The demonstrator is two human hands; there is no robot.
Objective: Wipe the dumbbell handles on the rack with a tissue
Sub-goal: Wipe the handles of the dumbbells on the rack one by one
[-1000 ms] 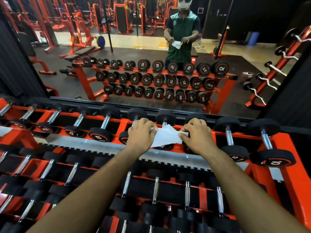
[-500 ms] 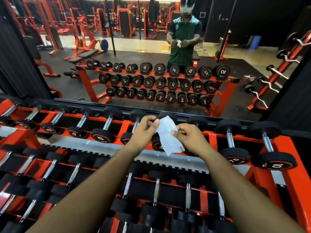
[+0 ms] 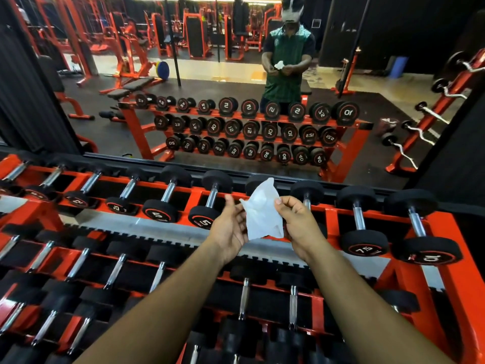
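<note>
The tissue [image 3: 263, 214] hangs above the top shelf of the rack [image 3: 265, 199], pinched by the right hand [image 3: 298, 222]; the left hand [image 3: 231, 227] lies open, fingers touching its left edge. It looks light, limp and tearable, best bunched against a handle [image 3: 211, 197]. It hides the handle behind it.

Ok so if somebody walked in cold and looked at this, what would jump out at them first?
Probably the white tissue held up mid-frame, pinched by the right hand, with the left hand open beside it. Beneath them runs the bright orange rack lined with black dumbbells and their chrome handles. Behind the rack, a large mirror reflects the person and the rack.
</note>
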